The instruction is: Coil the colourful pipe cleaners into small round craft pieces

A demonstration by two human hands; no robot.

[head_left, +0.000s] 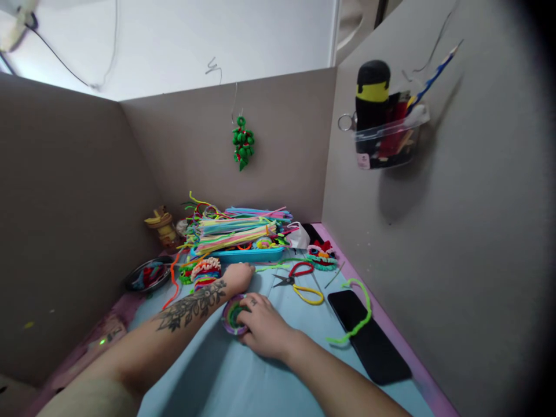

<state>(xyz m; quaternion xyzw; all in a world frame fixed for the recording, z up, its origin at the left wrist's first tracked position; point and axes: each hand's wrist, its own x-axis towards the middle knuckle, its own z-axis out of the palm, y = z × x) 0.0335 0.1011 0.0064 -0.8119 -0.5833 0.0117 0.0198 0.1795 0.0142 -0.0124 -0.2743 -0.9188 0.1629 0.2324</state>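
Observation:
My right hand (267, 325) is closed on the rim of a small round coil of fuzzy pipe cleaner (232, 314), purple outside with green rings within; its fingertips reach inside. Farther forward, my left hand (238, 278) is low over the blue mat, fingers bent together. A light green pipe cleaner (273, 268) runs rightward from its fingertips, which seem to pinch the end; the grip is partly hidden. Scissors (299, 282) with one red and one yellow handle lie open to the right of both hands. Left of my left hand sits a stack of colourful fuzzy rings (206, 272).
A blue tray (247, 255) heaped with pipe cleaners (237, 231) stands at the back. A black phone (377, 347), with a bent green pipe cleaner (362, 324) across it, lies right. A dark bowl (150, 273) is left. Grey panels enclose three sides; a clear holder (391, 136) hangs right.

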